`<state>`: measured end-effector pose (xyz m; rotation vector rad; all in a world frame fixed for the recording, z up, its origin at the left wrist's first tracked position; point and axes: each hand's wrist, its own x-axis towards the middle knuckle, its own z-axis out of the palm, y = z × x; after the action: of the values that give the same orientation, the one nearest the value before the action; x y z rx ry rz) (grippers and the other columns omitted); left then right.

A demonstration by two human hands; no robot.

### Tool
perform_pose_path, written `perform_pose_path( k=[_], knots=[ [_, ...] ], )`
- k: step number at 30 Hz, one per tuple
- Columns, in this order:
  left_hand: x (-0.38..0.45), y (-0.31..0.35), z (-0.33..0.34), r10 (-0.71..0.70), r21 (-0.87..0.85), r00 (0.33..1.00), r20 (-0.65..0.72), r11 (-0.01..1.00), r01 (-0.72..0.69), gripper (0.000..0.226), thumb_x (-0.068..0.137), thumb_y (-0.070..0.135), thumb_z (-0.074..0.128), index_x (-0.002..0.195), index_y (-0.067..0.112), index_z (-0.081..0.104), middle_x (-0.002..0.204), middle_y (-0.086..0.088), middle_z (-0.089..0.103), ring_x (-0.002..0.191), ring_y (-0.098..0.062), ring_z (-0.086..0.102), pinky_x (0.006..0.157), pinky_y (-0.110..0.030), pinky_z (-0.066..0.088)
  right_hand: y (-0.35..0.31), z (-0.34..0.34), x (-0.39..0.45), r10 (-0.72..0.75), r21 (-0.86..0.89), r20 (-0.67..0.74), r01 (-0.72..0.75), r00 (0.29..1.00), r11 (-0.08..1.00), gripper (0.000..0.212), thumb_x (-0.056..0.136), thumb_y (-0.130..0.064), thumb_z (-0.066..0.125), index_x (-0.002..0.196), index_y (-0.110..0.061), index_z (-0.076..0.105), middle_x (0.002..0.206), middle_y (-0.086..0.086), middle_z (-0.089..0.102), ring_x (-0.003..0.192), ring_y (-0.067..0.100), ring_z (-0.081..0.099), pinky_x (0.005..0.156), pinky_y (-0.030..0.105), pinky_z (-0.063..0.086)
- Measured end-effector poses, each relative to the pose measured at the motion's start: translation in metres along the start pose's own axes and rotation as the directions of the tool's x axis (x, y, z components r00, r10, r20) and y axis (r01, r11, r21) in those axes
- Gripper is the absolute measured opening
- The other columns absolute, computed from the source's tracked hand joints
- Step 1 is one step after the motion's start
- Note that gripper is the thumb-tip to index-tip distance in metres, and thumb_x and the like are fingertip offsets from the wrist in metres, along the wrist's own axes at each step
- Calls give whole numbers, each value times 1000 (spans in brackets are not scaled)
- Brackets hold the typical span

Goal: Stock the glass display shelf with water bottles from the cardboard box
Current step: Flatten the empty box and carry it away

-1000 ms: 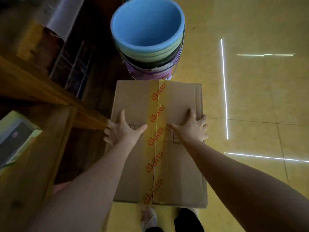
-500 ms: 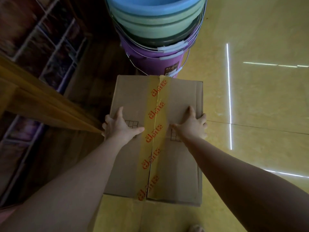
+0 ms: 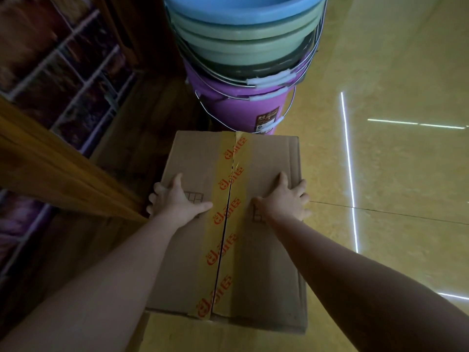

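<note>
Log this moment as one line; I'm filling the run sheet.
left hand: on taped brown cardboard box | right hand: on box | box: shut | beyond: stacked plastic buckets

Stacked plastic buckets (image 3: 243,72) on yellow floor (image 3: 393,174)

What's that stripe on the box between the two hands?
Between the left hand and right hand, the head view shows yellowish packing tape with red print, running along the closed flap seam of the cardboard box.
</note>
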<state>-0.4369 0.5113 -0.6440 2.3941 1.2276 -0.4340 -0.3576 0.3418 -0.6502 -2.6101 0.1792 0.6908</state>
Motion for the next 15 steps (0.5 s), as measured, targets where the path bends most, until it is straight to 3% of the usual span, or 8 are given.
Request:
perform_pose_path(
  k=[8,15],
  knots=[
    [1,6,-4,29,90,998,48,995,-33,97,75,61,63,149,30,7,155,-15,-2,141,-39,7,114,-54,15,-6,-6,-2,-1,84,41,-3,999,996,85,82,-43,65,149,-33,14,158,12,-4,141,34,15,108,51,24],
    [-1,6,-6,62,80,997,44,995,-65,89,80,57,60,149,29,11,155,-13,7,142,-38,8,112,-56,21,-1,-3,3,-36,145,31,31,999,989,83,81,-43,66,148,-32,19,158,12,-2,143,33,12,111,52,25]
  ],
)
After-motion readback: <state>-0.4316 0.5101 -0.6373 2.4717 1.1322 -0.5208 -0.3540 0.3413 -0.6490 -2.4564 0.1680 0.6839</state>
